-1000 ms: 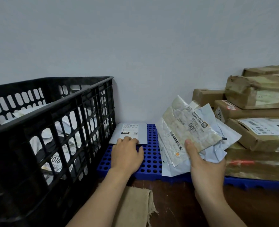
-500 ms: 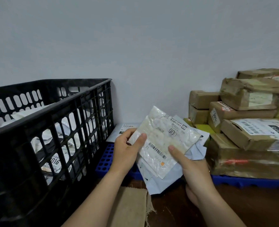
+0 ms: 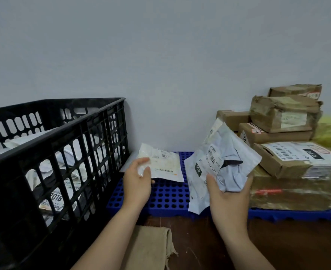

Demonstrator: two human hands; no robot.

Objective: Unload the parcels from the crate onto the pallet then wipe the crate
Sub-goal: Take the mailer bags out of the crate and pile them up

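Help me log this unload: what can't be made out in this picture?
Head view throughout.
- Parcels left in the crate: its slatted near wall hides most.
- Print on the white packet pinched by the left hand: too small, blurred.
- Bags behind the grey bag in the right hand: front one covers them.
- Cloth: cut by the bottom edge.

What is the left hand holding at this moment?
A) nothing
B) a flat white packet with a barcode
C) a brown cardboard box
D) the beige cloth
B: the left hand pinches the flat white packet over the blue pallet; the right hand grips grey mailer bags.
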